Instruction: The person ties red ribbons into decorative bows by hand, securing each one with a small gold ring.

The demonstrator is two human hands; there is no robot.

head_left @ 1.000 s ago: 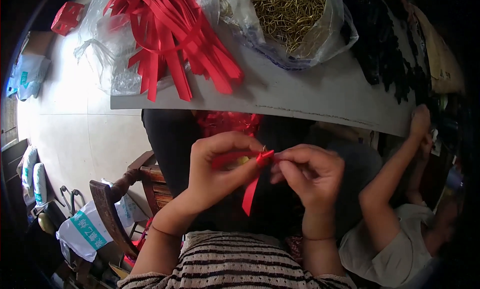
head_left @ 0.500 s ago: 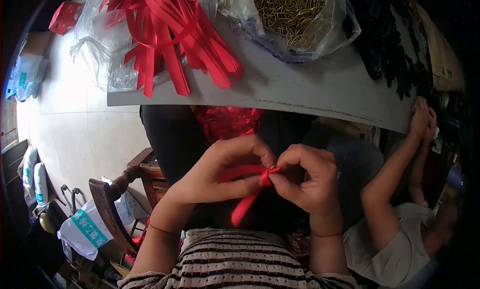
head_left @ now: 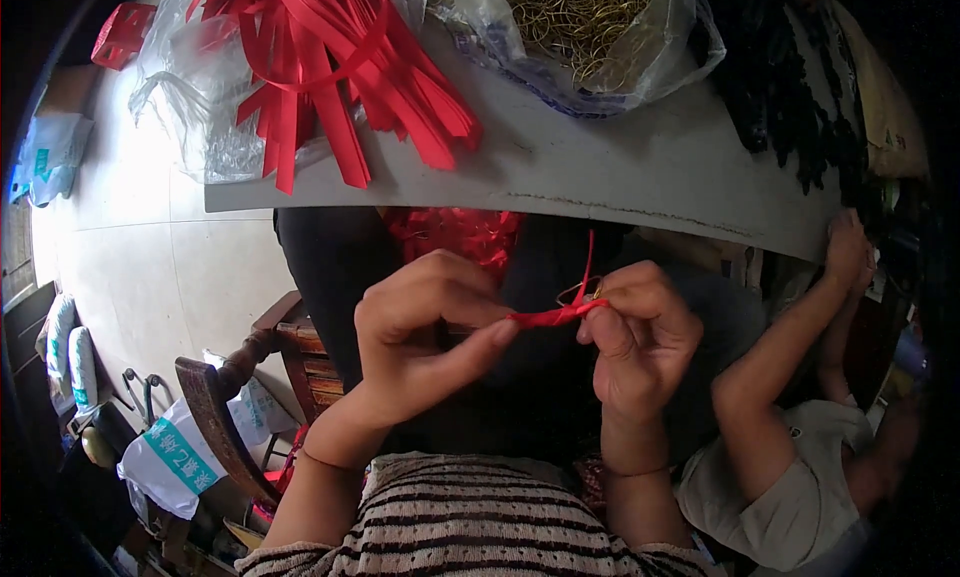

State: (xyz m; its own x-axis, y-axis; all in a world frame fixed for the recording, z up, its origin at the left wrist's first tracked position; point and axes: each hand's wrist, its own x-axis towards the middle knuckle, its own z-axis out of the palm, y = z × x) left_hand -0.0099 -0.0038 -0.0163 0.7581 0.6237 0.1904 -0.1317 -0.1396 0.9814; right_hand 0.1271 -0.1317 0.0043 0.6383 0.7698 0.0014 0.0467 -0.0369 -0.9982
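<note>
Above my lap, a red ribbon (head_left: pixel 548 319) is stretched between my two hands. My left hand (head_left: pixel 425 332) pinches one part of it between thumb and forefinger. My right hand (head_left: pixel 643 337) pinches the ribbon where it crosses or knots; the fingers partly hide that spot. A thin gold wire loop (head_left: pixel 572 293) shows beside the right fingertips, and a narrow end of the ribbon stands up from the crossing toward the table edge. Below the table edge, between my knees, lies a heap of shiny red ribbon pieces (head_left: pixel 460 239).
On the grey table (head_left: pixel 480 182) lie a bundle of red ribbon strips (head_left: pixel 330 67) on clear plastic, a plastic bag of gold wire loops (head_left: pixel 585 27) and black strands (head_left: pixel 765 87). A wooden chair (head_left: pixel 222 417) stands at left. Another person's arm (head_left: pixel 785 367) reaches to the table at right.
My left hand has turned and pulled away to the left, drawing the ribbon taut. The loose end that hung down now stands up, and the gold loop shows more.
</note>
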